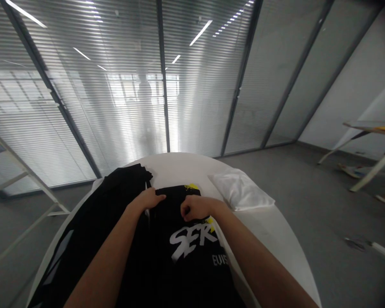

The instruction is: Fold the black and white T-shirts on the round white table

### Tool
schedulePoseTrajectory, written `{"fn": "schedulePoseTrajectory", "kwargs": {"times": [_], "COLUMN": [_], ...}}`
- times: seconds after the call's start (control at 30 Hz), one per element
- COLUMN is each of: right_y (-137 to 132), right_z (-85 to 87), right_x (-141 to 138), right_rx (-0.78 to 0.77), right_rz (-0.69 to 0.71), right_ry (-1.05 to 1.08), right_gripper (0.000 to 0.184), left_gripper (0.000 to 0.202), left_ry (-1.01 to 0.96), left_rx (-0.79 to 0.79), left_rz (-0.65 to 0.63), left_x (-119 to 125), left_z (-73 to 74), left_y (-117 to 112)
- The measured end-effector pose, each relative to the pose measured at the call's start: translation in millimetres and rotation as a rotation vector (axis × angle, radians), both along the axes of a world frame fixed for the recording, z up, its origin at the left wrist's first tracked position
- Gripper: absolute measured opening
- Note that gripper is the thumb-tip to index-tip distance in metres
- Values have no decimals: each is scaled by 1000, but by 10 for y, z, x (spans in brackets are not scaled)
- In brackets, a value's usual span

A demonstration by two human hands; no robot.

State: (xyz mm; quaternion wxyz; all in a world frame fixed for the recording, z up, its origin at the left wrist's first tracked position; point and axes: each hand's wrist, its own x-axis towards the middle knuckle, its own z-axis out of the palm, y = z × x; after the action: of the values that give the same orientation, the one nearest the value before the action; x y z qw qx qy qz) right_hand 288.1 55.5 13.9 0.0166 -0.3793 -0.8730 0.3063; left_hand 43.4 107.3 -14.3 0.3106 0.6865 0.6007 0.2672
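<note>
One printed black garment (pixel 167 278) lies at lower centre on one round white table (pixel 182 164), bare along its far rim and at lower right. A second black garment (pixel 112 201) occupies the table's left; one white packet (pixel 244 188), right of centre. Left hand (pixel 147 199): thumb atop the printed black garment; right hand (pixel 195 208): fingers curled narrow; I cannot tell either grip. Right forearm (pixel 247 239) hides some lettering (pixel 188 244).
</note>
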Motion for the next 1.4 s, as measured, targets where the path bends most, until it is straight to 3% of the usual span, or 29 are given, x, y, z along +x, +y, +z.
{"fn": "schedulePoseTrajectory", "kwargs": {"times": [0.17,0.27,0.33,0.43,0.53,0.67,0.83,1.13,1.4], "right_y": [-20,38,106,223,322,393,391,348,260], "right_z": [39,85,70,-50,-224,-361,-356,-307,-118], "right_x": [59,206,314,442,504,522,482,341,408], "right_rx": [-145,-238,-97,217,239,173,87,75,-248], "right_rz": [65,48,-170,-633,-806,-840,-856,-929,-963], "right_ry": [-150,-77,5,9,-19,17,86,263,718], "right_gripper": [18,26,32,33,27,27,35,21,21], "left_gripper": [35,34,35,30,25,29,41,27,35], "left_ry": [226,396,400,318,190,-46,-180,-306,-369], "left_rx": [-54,-97,-118,-135,-134,-245,-388,-413,-278], "left_rz": [-4,-44,-69,-73,-34,55,95,23,118], "left_x": [8,26,33,36,43,65,81,-17,69], "left_z": [5,53,80,101,123,191,247,238,390], "left_y": [4,-16,-25,-33,-56,-124,-167,-115,-174]}}
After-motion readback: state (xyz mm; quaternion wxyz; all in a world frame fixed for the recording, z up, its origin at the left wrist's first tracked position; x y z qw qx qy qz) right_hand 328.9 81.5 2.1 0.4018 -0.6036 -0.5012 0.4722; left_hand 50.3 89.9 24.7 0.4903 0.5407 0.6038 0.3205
